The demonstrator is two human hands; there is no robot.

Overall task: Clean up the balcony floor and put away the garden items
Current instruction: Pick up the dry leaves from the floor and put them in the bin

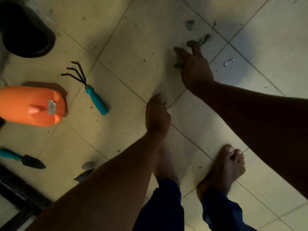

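Reaching down to the pale tiled floor (pixel 133 39), the right hand (pixel 194 67) spreads its fingers apart over a small cluster of torn green leaf scraps (pixel 204 39), fingertips down among them; whether any scrap is actually pinched, I cannot tell. Left hand (pixel 157 114) hangs lower and nearer the body, fingers together and pointing at the floor, gripping nothing that shows. Out to the left, two garden tools with smooth teal handles: one three-pronged black metal hand rake (pixel 86 87) lying flat, and one dark pointed trowel (pixel 25 160) nearer the left edge. Between them sits one glossy orange plastic jug (pixel 31 105) on its side, label patch showing. One round black pot (pixel 26 30) stands at the top-left corner. One white paper scrap (pixel 229 61) lies right of the hand. Fine dark specks pepper the matte square tiles, and two bare feet (pixel 228 164) stand below, dark blue trouser cuffs above them
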